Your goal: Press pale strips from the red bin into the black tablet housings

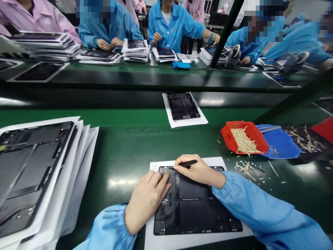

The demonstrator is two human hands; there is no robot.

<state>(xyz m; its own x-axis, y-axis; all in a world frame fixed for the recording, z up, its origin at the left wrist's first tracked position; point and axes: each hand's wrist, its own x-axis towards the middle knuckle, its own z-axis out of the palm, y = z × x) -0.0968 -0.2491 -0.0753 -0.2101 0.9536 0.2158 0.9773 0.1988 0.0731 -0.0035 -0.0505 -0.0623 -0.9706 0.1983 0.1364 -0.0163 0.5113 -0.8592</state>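
An opened black tablet housing (pixel 195 215) lies on a white sheet (pixel 208 239) on the green bench in front of me. My right hand (pixel 196 170) pinches a thin black tool (pixel 189 163) over the housing's upper left part, its tip near the top edge. My left hand (pixel 149 196) rests on the housing's left edge, its fingers stretched towards the upper left corner. Nothing shows in that hand. Both wrists are in blue elastic cuffs.
Stacked housings with white sheets (pixel 85 163) stand at the left. Another housing (pixel 183 106) lies further back. At the right are a red tray (pixel 226 137) of thin pale sticks, a blue tray (pixel 286 142) and scattered sticks (pixel 246 168). People in blue and pink work across the bench.
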